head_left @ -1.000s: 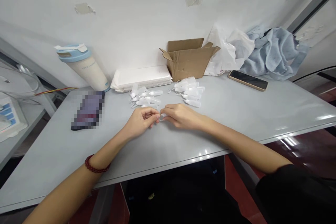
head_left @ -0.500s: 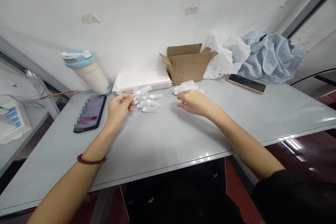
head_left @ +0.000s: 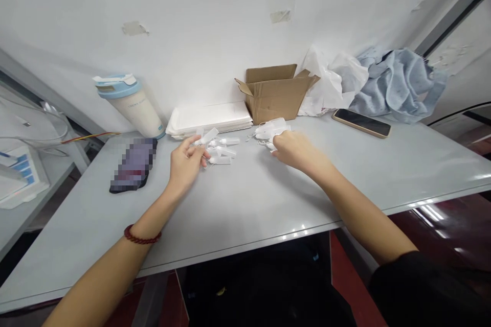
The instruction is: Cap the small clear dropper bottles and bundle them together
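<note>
We rate the white tubes [head_left: 221,160], lying in two clusters on the counter [head_left: 245,204], light, smooth and slightly yielding, best held mid-barrel; our left hand [head_left: 185,167] curls its fingers loosely, our right hand [head_left: 297,150] hides its own, and we cannot tell whether either grips.

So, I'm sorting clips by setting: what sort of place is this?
Probably an indoor workstation: a glossy grey table, an open brown cardboard box, and two heaps of small translucent white tubes.

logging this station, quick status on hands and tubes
Left hand at left tube pile. Right hand at right tube pile, partly hiding it. Grips unclear. Cardboard box behind right tube pile.
</note>
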Tool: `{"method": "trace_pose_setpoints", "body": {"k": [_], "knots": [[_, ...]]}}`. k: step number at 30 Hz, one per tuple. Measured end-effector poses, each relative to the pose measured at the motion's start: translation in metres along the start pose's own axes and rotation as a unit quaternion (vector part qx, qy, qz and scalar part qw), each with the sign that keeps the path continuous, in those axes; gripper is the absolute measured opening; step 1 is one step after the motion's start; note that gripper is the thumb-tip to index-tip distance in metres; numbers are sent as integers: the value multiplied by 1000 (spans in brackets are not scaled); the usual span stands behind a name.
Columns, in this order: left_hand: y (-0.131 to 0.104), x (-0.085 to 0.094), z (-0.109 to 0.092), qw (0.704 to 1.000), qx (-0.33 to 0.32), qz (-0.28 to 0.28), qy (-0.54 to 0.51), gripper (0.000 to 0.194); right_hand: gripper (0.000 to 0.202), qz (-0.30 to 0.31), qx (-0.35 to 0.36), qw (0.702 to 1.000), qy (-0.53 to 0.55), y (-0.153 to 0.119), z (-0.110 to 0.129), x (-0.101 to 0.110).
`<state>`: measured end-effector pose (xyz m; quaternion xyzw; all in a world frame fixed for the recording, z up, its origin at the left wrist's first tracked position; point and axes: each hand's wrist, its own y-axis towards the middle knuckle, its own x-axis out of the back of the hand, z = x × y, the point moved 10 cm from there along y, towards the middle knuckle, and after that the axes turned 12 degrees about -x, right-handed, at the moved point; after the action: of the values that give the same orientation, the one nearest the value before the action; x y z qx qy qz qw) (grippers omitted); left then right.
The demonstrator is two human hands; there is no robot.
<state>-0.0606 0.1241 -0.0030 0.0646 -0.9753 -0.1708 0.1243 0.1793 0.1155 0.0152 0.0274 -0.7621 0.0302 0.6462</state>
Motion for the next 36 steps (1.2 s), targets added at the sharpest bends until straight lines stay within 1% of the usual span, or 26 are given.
{"method": "trace_pose_setpoints", "body": {"k": [6,8,11,14,19,24,27,31,33,36], "knots": [[-14,-22,-9,996,-31,73,27,43,10,41,28,999,7,-1,10,-11],[-17,-27,-11,995,-40,87,35,42,9,53,31,998,22,-2,12,-14],[-21,-31,-15,993,-55,102,38,40,11,63,55,995,52,-4,19,-15],[-23,-34,-14,991,-55,117,40,37,14,54,91,989,107,-7,29,-10],[-25,-40,-12,988,-43,146,35,34,16,-1,130,964,234,-12,38,8],[-27,-48,-8,983,-19,184,18,36,14,-36,156,923,351,-16,38,23],[-28,-52,-6,980,-1,198,-5,37,12,-34,169,904,392,-19,40,26],[-28,-54,-6,978,-1,203,-41,38,11,-12,183,881,435,-22,45,26],[-28,-54,-6,978,-2,201,-53,37,12,-2,188,875,446,-23,47,25],[-27,-52,-8,980,-5,193,-54,31,13,8,189,875,446,-24,50,23]]}}
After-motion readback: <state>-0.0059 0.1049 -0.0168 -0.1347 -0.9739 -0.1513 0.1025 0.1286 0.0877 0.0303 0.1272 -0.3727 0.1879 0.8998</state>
